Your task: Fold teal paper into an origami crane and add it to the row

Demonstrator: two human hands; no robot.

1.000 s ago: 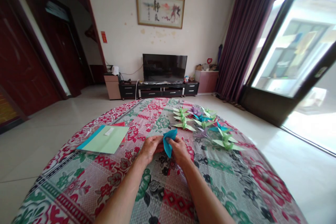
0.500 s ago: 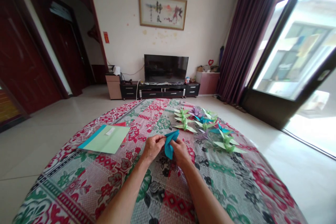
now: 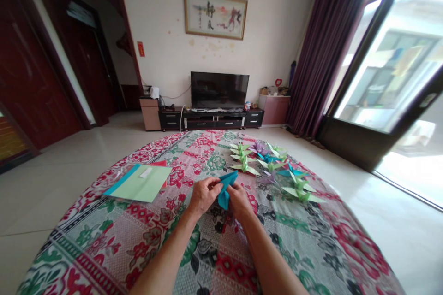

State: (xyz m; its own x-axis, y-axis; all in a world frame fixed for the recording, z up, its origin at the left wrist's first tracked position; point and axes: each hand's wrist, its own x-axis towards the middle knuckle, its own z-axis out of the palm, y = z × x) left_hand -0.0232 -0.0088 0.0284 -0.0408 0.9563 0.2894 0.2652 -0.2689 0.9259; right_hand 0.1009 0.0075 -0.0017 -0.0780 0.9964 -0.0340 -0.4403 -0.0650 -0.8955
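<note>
Paper fold [image 3: 225,187], teal, sits at centre frame, lifted just clear of the table [image 3: 349,258]. Your left hand [image 3: 204,196] has its fingers curled in and pinches the fold's left edge. Your right hand [image 3: 239,200] is closed on the lower right side. Gripping from both sides probably keeps the creases pressed flat while the pointed upper flap stands free.

The fold is thin, crisp and matte, with sharp edges and a tapering tip aimed at upper right. The tablecloth [image 3: 138,239] is soft woven fabric, printed with a red-green floral pattern in checked panels, over a round top.

Paper cranes [image 3: 270,166], green, teal and purple with wings spread, are grouped right of centre, apart from your hands. A flat sheet stack [image 3: 140,183], green on top with blue and red edges showing, lies at left, within reach of your left hand.
</note>
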